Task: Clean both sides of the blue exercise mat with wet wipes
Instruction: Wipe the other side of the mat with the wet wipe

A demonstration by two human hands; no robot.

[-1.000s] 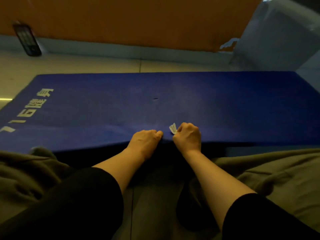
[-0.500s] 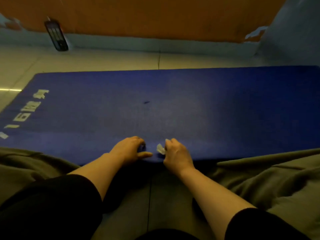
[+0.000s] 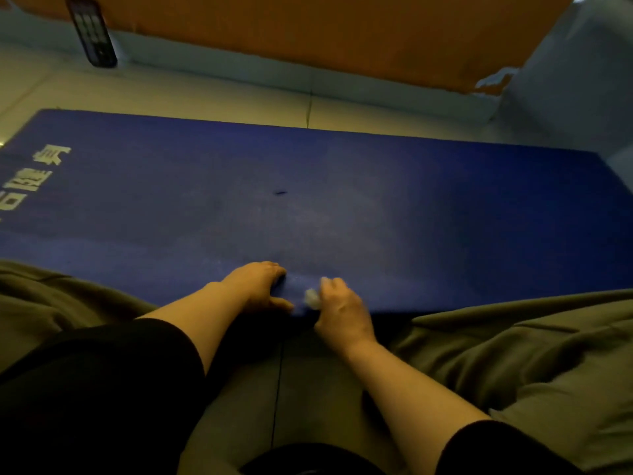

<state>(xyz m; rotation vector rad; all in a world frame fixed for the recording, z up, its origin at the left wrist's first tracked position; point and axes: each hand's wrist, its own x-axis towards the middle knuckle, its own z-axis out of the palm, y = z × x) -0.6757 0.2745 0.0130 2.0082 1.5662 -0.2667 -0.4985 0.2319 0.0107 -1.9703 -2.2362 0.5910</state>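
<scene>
— Where's the blue exercise mat point(image 3: 376, 207)?

— Flat on the pale tiled floor point(image 3: 205, 94), a long foam rectangle with a matte, faintly pebbled face and pale printed characters point(image 3: 30, 173) at its left end. There's a small dark nick point(image 3: 280, 192) near the middle.

— And the hands?

— Both at the near edge. The left hand point(image 3: 257, 286) has its grip curled round that edge, fingers on top, thumb along the side, and the edge looks slightly lifted. The right hand point(image 3: 342, 310) pinches a small crumpled white wet wipe point(image 3: 311, 298) against the mat just beside it (the wad is blurred, so its folds are unclear).

— Anything else?

— Soft olive fabric point(image 3: 513, 354) bunches on either side of the black sleeves point(image 3: 102, 389). A dark remote control point(image 3: 91, 30) leans against the orange wall point(image 3: 308, 29).
</scene>
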